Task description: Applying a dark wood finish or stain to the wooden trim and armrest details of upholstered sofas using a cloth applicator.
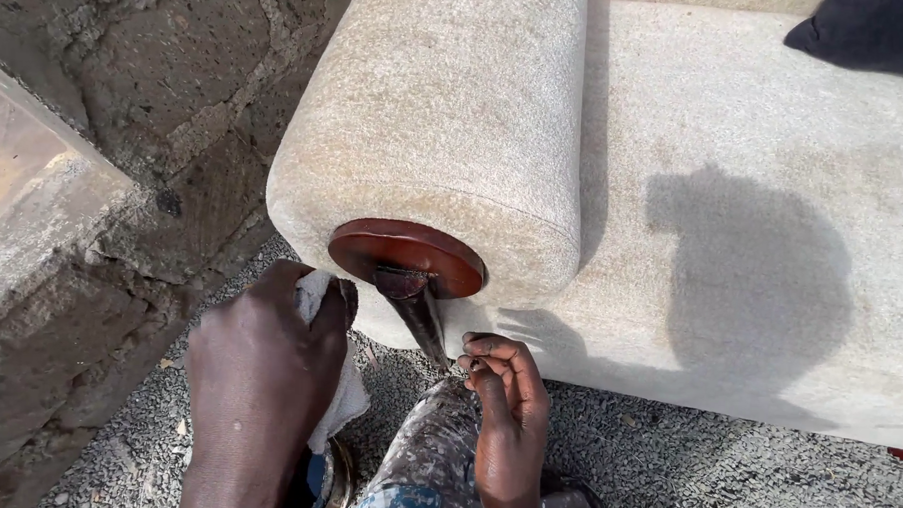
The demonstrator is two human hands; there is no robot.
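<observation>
My left hand [263,363] is closed around a white cloth [339,390] and sits just left of a round reddish-brown wooden disc [408,252] on the end of a beige sofa arm [446,114]. A dark wooden strip [421,318] runs down from the disc. Just below that strip, my right hand [506,406] has its fingers curled together at the tips; whether it pinches anything I cannot tell. Both hands hover over my paint-spattered trouser knee [434,464].
The beige sofa seat [754,194] fills the right, with a head shadow on it and a dark cushion [869,33] at the top right. A rough stone wall [104,172] stands at left. Grey gravel [684,472] covers the ground. A tin [329,480] sits by my left wrist.
</observation>
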